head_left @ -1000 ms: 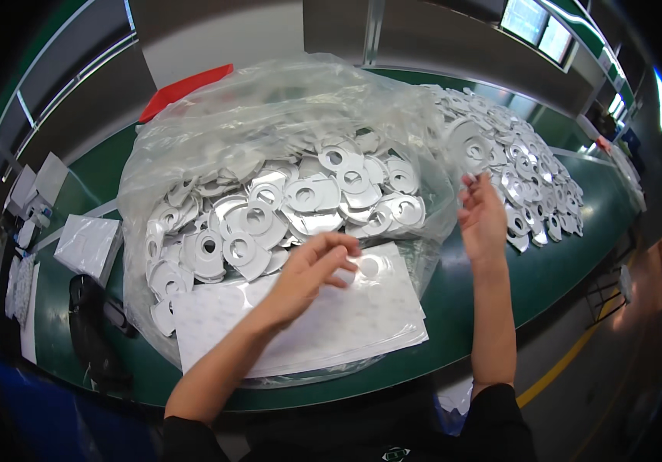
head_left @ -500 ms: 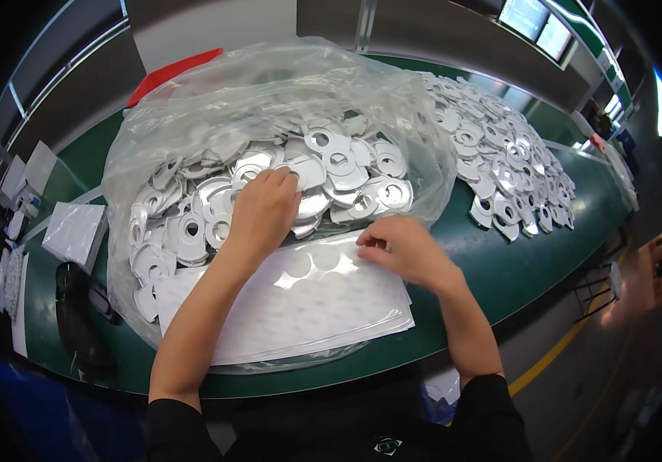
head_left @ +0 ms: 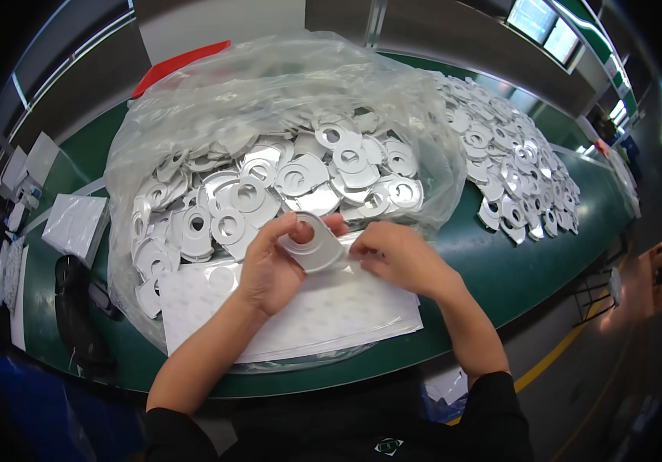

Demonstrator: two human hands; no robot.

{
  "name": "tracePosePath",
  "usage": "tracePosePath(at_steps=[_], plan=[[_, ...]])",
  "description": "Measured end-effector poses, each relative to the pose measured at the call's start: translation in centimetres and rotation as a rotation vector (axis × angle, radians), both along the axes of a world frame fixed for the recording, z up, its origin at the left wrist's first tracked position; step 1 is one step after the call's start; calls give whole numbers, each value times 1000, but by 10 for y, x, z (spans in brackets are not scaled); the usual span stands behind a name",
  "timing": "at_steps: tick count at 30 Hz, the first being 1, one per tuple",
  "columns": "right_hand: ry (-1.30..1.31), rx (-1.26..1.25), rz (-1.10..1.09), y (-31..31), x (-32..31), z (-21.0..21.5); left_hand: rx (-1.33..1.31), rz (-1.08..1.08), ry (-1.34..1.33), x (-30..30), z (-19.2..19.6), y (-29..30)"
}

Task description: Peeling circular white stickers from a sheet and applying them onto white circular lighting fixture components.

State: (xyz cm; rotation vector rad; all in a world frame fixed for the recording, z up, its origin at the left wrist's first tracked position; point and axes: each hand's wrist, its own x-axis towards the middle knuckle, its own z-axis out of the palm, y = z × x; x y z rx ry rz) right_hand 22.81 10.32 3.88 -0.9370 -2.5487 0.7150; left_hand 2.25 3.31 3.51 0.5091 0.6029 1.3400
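Observation:
My left hand (head_left: pixel 271 268) grips a flat whitish plastic plate (head_left: pixel 319 254) with a round hole and a flared edge, fingers behind it and the thumb by the hole. Close to that plate's right side is my right hand (head_left: pixel 404 258), its thumb and fingers bent together; whatever they pinch is too small to make out. Beneath both hands lies a stack of glossy white sheets (head_left: pixel 331 316) with faint round marks. Just beyond, many similar plates (head_left: pixel 223 196) are heaped in an open clear plastic bag (head_left: pixel 269 88).
A second heap of plates (head_left: pixel 519 165) covers the right part of the green table (head_left: pixel 493 273). On the left are a white wrapped packet (head_left: pixel 75 223) and a black pouch-like item (head_left: pixel 77 316). A red tray-like edge (head_left: pixel 181 65) shows behind the bag.
My left hand has come back from the heap toward me, turned palm up, with one plate now in it. My right hand has stayed nearly in place, slightly lower over the sheets.

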Motion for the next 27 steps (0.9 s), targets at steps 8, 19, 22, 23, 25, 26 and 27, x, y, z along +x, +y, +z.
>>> tracePosePath(at_steps=[8,19,22,23,25,26,27], plan=[[-148,-58,206,-23,-14,9,-51,-55,-223,6,-36,3],[-348,-197,288,-9,-30,21,-110,13,-150,10,-31,-1],[-323,-155,293,-20,-22,17,-116,-2,-142,11,-32,0],[-204,-55,302,-24,-19,14,-107,-1,-141,11,-32,0],[-82,44,311,-29,-14,11,-100,3,-138,11,-32,1],[-114,82,314,-31,-12,13,-86,-1,-125,11,-32,1],[-145,121,316,-33,-10,17,-71,-5,-111,11,-32,1]])
